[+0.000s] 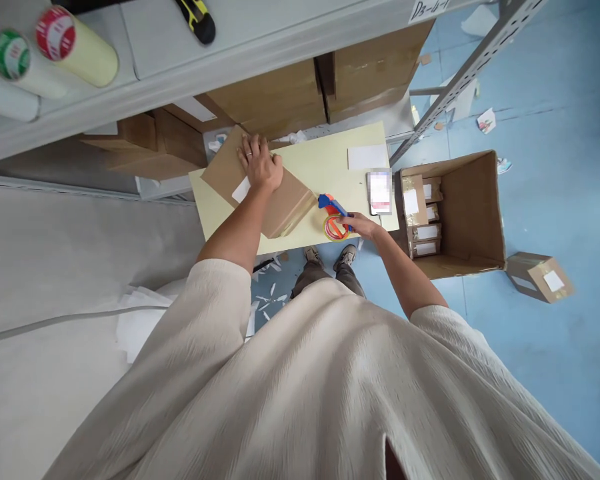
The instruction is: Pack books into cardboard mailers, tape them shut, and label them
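A brown parcel [260, 190] is pressed flat on the table [330, 157] by the left hand [260, 163]; a tape dispenser [334, 217] is gripped by the right hand [363, 225] near the table's front edge, beside an open carton [475, 213].

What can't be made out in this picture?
Head view:
- Sheet: print blurred.
- Label on the box: partly under the left hand.
- Dispenser handle: covered by the right hand.
- Shelf tag: cut by the top edge.
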Demonstrator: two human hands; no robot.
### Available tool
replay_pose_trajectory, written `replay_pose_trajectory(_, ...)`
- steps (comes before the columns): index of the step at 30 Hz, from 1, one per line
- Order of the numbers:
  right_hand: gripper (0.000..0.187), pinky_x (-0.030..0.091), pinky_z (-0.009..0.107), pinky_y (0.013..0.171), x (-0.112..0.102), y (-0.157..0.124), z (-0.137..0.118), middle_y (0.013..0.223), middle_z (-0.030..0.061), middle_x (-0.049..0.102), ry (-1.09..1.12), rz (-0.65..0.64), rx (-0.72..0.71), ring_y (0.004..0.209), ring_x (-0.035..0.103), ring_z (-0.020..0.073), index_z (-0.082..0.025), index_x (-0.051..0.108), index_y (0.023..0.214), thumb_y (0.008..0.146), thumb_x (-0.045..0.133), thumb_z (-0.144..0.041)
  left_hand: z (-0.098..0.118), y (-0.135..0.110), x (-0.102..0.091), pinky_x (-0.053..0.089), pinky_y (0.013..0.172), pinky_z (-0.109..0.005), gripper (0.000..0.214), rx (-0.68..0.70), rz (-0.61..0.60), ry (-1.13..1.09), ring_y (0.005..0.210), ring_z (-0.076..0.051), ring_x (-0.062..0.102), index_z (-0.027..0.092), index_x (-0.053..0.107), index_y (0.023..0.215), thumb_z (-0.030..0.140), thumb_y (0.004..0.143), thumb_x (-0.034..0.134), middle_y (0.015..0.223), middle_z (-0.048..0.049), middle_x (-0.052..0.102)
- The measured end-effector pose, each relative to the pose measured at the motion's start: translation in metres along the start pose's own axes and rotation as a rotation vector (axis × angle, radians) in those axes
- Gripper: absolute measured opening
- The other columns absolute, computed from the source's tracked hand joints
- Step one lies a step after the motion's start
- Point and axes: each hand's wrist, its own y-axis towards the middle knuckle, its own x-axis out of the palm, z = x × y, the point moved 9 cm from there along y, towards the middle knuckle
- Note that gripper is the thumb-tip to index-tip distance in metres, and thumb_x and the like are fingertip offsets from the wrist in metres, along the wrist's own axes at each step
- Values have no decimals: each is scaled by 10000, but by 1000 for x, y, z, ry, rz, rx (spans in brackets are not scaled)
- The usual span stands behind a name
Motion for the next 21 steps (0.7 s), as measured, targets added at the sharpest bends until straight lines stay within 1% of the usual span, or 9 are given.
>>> replay_pose_trajectory(1,528,455,330,704,2,1,0,784,25,674,0,-13,-7,788,572,200,-231,746,934,633,1086,-503,3,-2,0,52,1497,-782,849,0,-26,24,1909,-326,14,231,659,1690,815,1122,422,1868,-111,571)
replay_pose_trajectory(3,533,437,318,695,8,1,0,776,9,653,-6,-53,-17,774,546,184,-231,744,931,639,1066,-539,13,-12,-2,47,1488,-780,904,37,-85,94,1906,-334,-2,209,622,1722,852,1130,391,1919,-131,496)
replay_pose_trajectory(5,556,433,310,696,14,1,1,789,5,660,-12,-69,-19,775,546,179,-230,751,936,621,1060,-568,30,-30,-7,85,1502,-743,905,131,-133,126,1913,-338,14,237,650,1697,888,1097,459,1926,-130,485)
replay_pose_trajectory(7,583,442,309,708,17,-1,2,810,8,675,-11,-69,-11,785,561,180,-230,754,945,604,1059,-591,57,-59,-12,135,1518,-738,833,335,-187,56,1908,-391,124,285,674,1682,824,1049,611,1912,-145,501)
replay_pose_trajectory(9,603,448,309,716,18,-2,2,813,6,673,-7,-62,-1,786,565,176,-231,743,934,591,1064,-609,80,-93,-9,165,1522,-746,825,536,-309,16,1872,-431,263,265,663,1708,720,1020,689,1903,-161,511)
replay_pose_trajectory(10,613,450,308,718,18,-3,2,812,5,670,-8,-60,3,787,565,175,-232,736,923,582,1071,-616,89,-108,-7,171,1526,-742,826,606,-363,10,1851,-435,317,253,653,1725,676,1017,696,1891,-164,528)
replay_pose_trajectory(12,639,462,305,726,17,-3,2,824,9,681,-6,-64,9,802,573,178,-234,729,913,558,1087,-626,98,-124,-4,166,1534,-740,806,651,-394,8,1821,-425,386,252,635,1750,609,1028,668,1865,-152,569)
replay_pose_trajectory(16,681,482,303,725,16,-1,3,828,6,682,48,-59,3,809,586,182,-245,727,931,537,1105,-653,104,-119,-1,142,1544,-750,799,615,-318,-34,1837,-392,362,265,566,1812,514,1054,609,1886,-119,553)
replay_pose_trajectory(21,701,484,300,723,19,10,-2,842,0,682,104,-29,-55,815,589,179,-252,736,970,574,1103,-701,102,-97,7,106,1557,-728,846,519,-226,-80,1882,-365,265,215,388,1914,420,1105,523,1966,-116,421)
